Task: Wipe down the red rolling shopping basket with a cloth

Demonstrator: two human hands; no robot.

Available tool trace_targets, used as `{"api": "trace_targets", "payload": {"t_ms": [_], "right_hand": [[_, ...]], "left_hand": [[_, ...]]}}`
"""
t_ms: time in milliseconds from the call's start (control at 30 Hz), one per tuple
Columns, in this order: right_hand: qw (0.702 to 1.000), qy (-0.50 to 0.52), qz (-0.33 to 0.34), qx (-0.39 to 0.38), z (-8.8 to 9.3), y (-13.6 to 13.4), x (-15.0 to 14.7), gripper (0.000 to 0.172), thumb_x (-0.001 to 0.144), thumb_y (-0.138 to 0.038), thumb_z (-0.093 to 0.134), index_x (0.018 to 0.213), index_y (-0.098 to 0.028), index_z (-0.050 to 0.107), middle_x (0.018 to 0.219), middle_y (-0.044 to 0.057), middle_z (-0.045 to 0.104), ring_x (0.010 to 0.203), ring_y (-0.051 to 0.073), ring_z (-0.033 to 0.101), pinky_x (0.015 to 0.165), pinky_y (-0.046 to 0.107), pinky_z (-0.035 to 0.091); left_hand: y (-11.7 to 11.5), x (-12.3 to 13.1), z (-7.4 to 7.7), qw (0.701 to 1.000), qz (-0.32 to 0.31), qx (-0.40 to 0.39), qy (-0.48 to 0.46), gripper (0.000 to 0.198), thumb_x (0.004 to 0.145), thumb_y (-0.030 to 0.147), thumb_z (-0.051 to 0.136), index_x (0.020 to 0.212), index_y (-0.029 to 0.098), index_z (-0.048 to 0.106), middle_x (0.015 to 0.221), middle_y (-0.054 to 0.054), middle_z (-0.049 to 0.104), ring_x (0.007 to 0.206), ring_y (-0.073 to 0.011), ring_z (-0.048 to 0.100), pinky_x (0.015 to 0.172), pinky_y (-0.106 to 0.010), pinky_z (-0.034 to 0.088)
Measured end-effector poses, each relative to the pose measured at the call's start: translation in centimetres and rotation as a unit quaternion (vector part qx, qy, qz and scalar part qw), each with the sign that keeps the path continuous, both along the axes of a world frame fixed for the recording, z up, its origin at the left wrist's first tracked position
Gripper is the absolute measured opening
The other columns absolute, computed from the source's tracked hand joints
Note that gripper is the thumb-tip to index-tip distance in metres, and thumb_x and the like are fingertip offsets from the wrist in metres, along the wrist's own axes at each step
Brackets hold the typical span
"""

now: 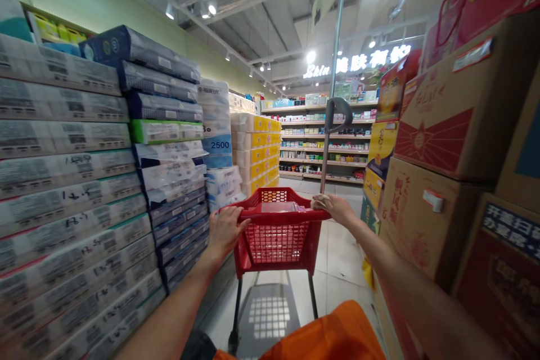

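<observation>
A red plastic shopping cart [276, 242] stands straight in front of me, with a pinkish, box-like item [279, 207] showing inside its basket. My left hand [226, 229] is closed over the left end of the cart's red handle bar [287, 215]. At the bar's right end, my right hand [333, 207] curls over it; a pale, cloth-like patch shows at its fingers, too blurred to name. Just beyond that hand rises a tall metal pole [336, 50] with a grey curved handle [342, 115]; whether the hand touches the pole, I cannot tell.
Stacked paper packs [67, 180] and dark blue packs [158, 67] wall the left side, with yellow-sided packs [264, 149] farther on. Cardboard cartons [442, 101] line the right. Shelves of small goods [324, 140] cross the far end of the tiled aisle [337, 253].
</observation>
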State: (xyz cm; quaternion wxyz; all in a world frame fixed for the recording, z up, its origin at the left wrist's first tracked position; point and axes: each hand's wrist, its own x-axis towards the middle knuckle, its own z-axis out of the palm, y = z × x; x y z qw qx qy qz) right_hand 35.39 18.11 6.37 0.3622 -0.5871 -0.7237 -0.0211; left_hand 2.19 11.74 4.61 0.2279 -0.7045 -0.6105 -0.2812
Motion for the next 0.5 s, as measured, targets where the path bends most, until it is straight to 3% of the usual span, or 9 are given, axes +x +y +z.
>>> {"api": "trace_targets", "payload": {"t_ms": [100, 167, 333, 433, 500], "right_hand": [[1.0, 0.021, -0.011, -0.003, -0.2, 0.3, 0.7, 0.03, 0.082, -0.02, 0.037, 0.091, -0.022, 0.066, 0.085, 0.003, 0.068, 0.078, 0.018, 0.062, 0.067, 0.027, 0.045], [0.999, 0.034, -0.005, 0.024, -1.1, -0.7, -0.3, 0.032, 0.083, -0.019, 0.035, 0.095, -0.023, 0.064, 0.092, 0.002, 0.067, 0.084, 0.017, 0.061, 0.072, 0.028, 0.045], [0.978, 0.015, 0.042, 0.206, -3.7, -4.7, -7.0, 0.033, 0.085, -0.024, 0.037, 0.11, -0.02, 0.058, 0.118, 0.007, 0.057, 0.11, 0.02, 0.049, 0.097, 0.039, 0.032], [0.97, -0.051, 0.066, 0.229, -4.1, -6.0, -11.0, 0.037, 0.083, -0.024, 0.042, 0.119, -0.021, 0.051, 0.131, 0.008, 0.045, 0.121, 0.022, 0.039, 0.102, 0.043, 0.024], [0.967, -0.087, 0.069, 0.231, -4.0, -6.0, -11.6, 0.039, 0.082, -0.025, 0.045, 0.121, -0.024, 0.049, 0.135, 0.007, 0.04, 0.124, 0.024, 0.035, 0.102, 0.046, 0.019]], "left_hand": [[-0.3, -0.4, -0.2, 1.0, 0.01, -0.006, 0.002, 0.033, 0.085, 0.041, 0.04, 0.108, 0.021, 0.055, 0.115, -0.008, 0.058, 0.11, -0.0237, 0.047, 0.094, -0.048, 0.026], [-0.5, -0.7, -0.3, 1.0, 0.017, -0.012, 0.001, 0.033, 0.085, 0.041, 0.041, 0.108, 0.022, 0.054, 0.116, -0.007, 0.058, 0.11, -0.0238, 0.046, 0.094, -0.048, 0.026], [-0.5, -0.9, -0.1, 0.999, 0.03, -0.024, -0.009, 0.033, 0.086, 0.04, 0.039, 0.111, 0.022, 0.053, 0.119, -0.008, 0.056, 0.112, -0.0231, 0.045, 0.095, -0.049, 0.026], [-0.6, -0.8, 0.0, 0.999, 0.034, -0.028, -0.009, 0.033, 0.086, 0.039, 0.039, 0.111, 0.024, 0.053, 0.119, -0.008, 0.056, 0.113, -0.0236, 0.045, 0.094, -0.049, 0.027], [-0.6, -0.7, 0.1, 0.999, 0.034, -0.028, -0.008, 0.033, 0.086, 0.04, 0.039, 0.111, 0.024, 0.053, 0.119, -0.008, 0.056, 0.112, -0.0243, 0.045, 0.093, -0.05, 0.028]]}}
